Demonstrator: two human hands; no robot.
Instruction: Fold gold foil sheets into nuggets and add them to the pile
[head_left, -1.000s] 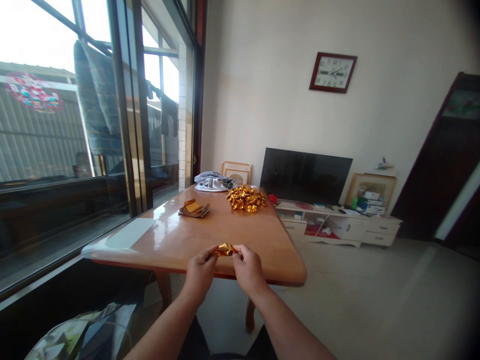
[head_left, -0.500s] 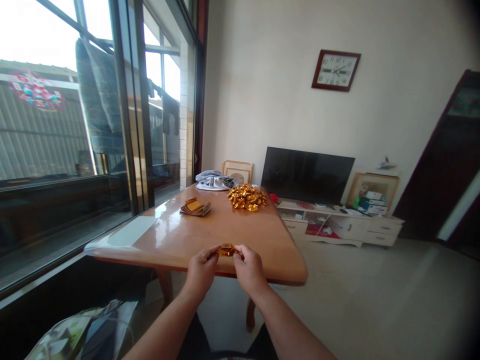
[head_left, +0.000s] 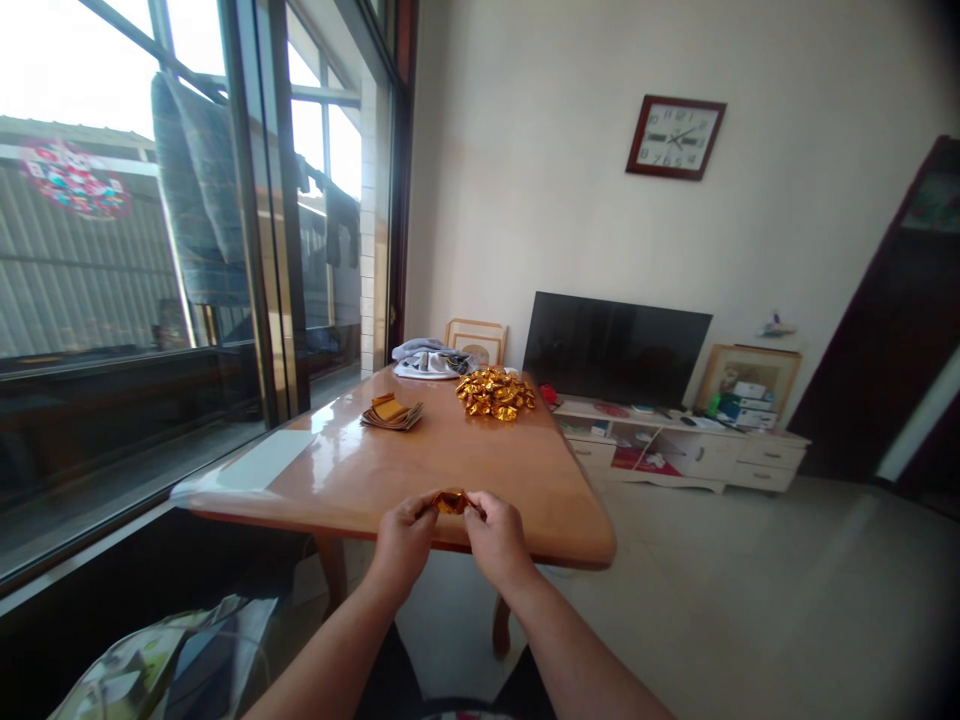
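A glossy orange-brown wooden table (head_left: 390,470) stands beside tall windows; a black television (head_left: 615,348) sits against the far wall. At the table's near edge, the left hand (head_left: 403,540) and right hand (head_left: 496,538) pinch a small crumpled gold foil piece (head_left: 452,502) between fingertips. A heap of gold foil pieces (head_left: 495,393) lies far across.

head camera looks forward across the table (head_left: 525,470).

Left hand (head_left: 403,541) and right hand (head_left: 496,538) pinch gold foil piece (head_left: 452,501) above table (head_left: 480,470).
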